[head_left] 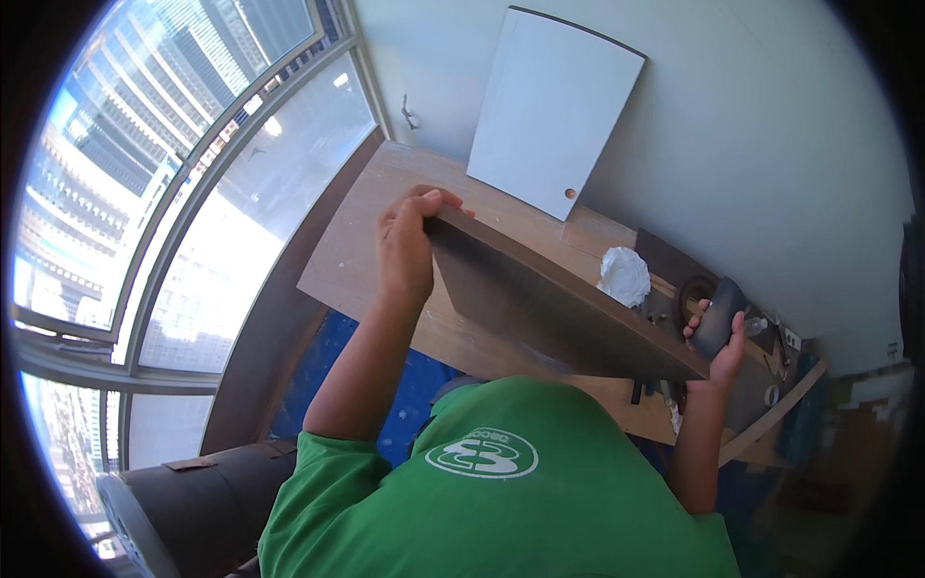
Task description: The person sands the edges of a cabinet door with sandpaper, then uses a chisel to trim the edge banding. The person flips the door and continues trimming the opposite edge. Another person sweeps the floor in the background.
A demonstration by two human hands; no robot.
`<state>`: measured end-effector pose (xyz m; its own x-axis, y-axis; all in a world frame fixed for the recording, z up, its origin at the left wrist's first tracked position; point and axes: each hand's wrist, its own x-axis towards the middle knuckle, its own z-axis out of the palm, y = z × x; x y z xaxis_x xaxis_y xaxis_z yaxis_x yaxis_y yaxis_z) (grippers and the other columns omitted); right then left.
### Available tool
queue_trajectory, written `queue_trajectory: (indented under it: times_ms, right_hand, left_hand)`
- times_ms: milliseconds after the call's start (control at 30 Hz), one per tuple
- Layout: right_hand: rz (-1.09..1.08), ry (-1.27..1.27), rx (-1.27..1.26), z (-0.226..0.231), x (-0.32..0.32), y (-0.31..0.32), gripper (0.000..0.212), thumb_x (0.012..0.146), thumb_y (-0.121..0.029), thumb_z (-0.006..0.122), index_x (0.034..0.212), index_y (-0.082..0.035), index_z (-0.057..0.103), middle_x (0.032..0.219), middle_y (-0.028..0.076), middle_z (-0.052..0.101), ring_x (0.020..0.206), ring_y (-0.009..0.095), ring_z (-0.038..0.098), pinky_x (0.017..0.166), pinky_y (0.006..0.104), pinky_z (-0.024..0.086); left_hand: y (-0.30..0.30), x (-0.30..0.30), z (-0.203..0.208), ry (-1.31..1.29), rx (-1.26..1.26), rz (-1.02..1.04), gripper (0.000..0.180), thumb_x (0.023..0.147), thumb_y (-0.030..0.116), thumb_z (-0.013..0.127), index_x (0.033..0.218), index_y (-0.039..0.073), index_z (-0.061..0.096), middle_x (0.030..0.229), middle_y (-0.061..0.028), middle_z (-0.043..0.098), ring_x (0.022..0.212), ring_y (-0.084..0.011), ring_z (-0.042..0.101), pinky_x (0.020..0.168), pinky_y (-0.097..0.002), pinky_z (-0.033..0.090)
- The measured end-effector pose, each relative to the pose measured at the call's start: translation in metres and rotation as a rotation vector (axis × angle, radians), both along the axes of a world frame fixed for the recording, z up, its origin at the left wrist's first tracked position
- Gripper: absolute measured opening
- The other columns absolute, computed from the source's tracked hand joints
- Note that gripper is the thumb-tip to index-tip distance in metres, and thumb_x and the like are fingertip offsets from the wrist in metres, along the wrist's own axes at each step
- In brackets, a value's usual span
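Head view: we are holding 1 brown board (549, 308) tilted above the wooden bench (352, 217), its narrow upper edge running slantwise from our left hand down toward our right. Our left hand (405, 246) is gripping the board's upper left corner, its fingers bending over the edge and clamping it. Our right hand (729, 366) is sitting at the board's right end, fingers and thumb closing around 1 dark rounded object (716, 323); we cannot tell whether this hand is also bearing on the board. The lower edge is nearing our green shirt (578, 501), and we cannot tell whether it is touching the bench.

Bench top is stretching leftward past our left hand, and a band of it is showing between the board and 1 white panel (554, 111), which is leaning against the wall (742, 144) with 1 round hole near its lower right corner. Rightward, room is narrowing: 1 crumpled white bundle (624, 276) is lying just beyond the upper edge, and small items (756, 326), too mixed to count, are crowding past our right hand. 1 wooden strip (776, 416) is slanting beyond them. Farther left, windows (279, 183) are lining the room, and 1 dark cylinder (217, 501) is resting below.
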<state>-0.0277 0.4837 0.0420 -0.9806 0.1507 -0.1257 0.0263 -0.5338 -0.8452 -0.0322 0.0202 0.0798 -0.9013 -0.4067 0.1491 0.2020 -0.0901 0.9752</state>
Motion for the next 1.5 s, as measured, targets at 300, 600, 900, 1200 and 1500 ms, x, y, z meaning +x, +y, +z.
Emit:
queue_trajectory:
  times_ms: [300,600,900,1200,1500]
  right_hand:
    - [-0.335,-0.375,-0.065,-0.14,0.064,0.06,0.046,0.11,-0.045,0.057,0.127,-0.002,0.062,0.108,0.014,0.074,0.08,0.025,0.073,0.071,0.0384,0.059]
    - [-0.269,-0.7,0.927,-0.257,0.161,0.088,0.034,0.105,-0.028,0.068,0.09,0.002,0.07,0.078,0.008,0.068,0.069,0.019,0.064,0.066,0.0363,0.051]
    - [-0.692,-0.623,0.099,-0.307,0.116,0.137,0.016,0.104,-0.014,0.069,0.112,-0.001,0.067,0.095,0.011,0.068,0.082,0.024,0.066,0.072,0.0419,0.055]
    - [-0.887,-0.83,-0.316,-0.383,0.085,0.188,0.044,0.105,-0.028,0.07,0.139,-0.003,0.058,0.116,0.016,0.072,0.094,0.038,0.072,0.087,0.0551,0.058]
    - [-0.543,-0.866,1.261,-0.364,0.107,0.251,0.031,0.1,-0.034,0.072,0.115,-0.007,0.075,0.111,0.018,0.073,0.105,0.041,0.068,0.091,0.0546,0.054]
  left_hand:
    - [-0.021,-0.008,0.01,0.122,-0.454,0.007,0.05,0.115,0.041,0.045,0.102,0.002,0.072,0.093,-0.0104,0.074,0.094,-0.0253,0.074,0.095,-0.0412,0.052]
    - [0.015,0.015,0.082,0.313,-1.597,-0.51,0.077,0.089,0.074,0.072,0.112,0.001,0.077,0.118,-0.0165,0.077,0.125,-0.0407,0.069,0.111,-0.0599,0.049]
    - [0.073,0.016,0.095,-0.074,-1.396,-0.625,0.081,0.05,0.011,0.1,0.126,0.0,0.075,0.119,-0.0184,0.077,0.107,-0.0339,0.076,0.094,-0.0436,0.061]
    - [0.062,0.014,0.093,-0.057,-1.434,-0.626,0.082,0.046,0.014,0.099,0.124,0.0,0.076,0.119,-0.017,0.077,0.113,-0.0324,0.074,0.099,-0.0443,0.06]
    - [0.067,0.017,0.099,-0.162,-1.449,-0.671,0.082,0.047,0.013,0.09,0.127,0.0,0.073,0.122,-0.0163,0.076,0.118,-0.0332,0.071,0.105,-0.0458,0.057]
